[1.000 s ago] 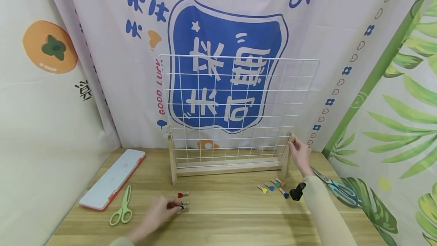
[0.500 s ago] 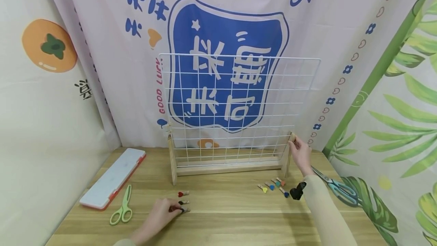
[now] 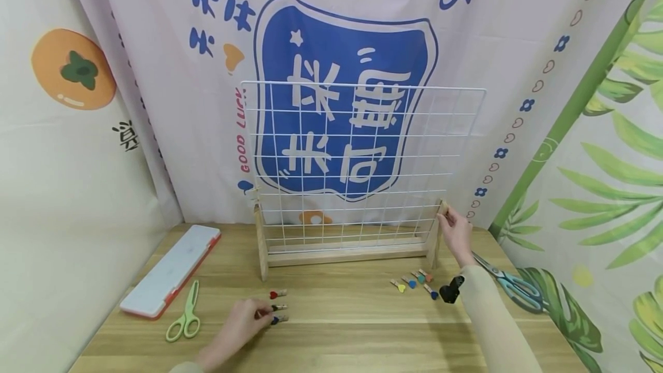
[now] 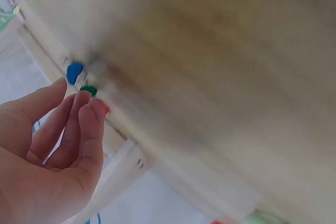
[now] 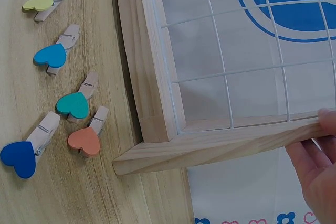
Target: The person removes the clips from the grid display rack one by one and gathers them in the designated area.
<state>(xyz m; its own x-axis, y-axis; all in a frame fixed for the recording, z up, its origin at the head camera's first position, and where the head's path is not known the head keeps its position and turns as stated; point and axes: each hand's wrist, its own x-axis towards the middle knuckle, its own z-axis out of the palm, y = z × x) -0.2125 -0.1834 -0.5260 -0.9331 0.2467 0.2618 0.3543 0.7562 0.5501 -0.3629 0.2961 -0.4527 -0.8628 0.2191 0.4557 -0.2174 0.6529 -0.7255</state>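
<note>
In the head view my left hand (image 3: 240, 324) is low over the table's front left, beside a column of heart-topped clothespins: red (image 3: 277, 294), green (image 4: 89, 89) and blue (image 3: 279, 319). Its fingers are loosely bent, with a gap between the tips, right at the blue and green hearts in the left wrist view. My right hand (image 3: 457, 235) holds the right wooden upright (image 5: 231, 150) of a stand between thumb and fingers. The stand carries a white wire grid (image 3: 342, 157) upright.
Several heart clothespins (image 5: 73, 105) lie by the stand's right foot. Blue-handled scissors (image 3: 518, 291) lie partly behind the right sleeve. At left are green scissors (image 3: 187, 316) and a flat white case with a red edge (image 3: 173, 269). Printed cloth (image 3: 207, 131) hangs behind.
The blue clothespin has shifted slightly toward the table's front, widening its gap from the green one. My left hand's fingers have eased back a little to the left. The right hand stays put.
</note>
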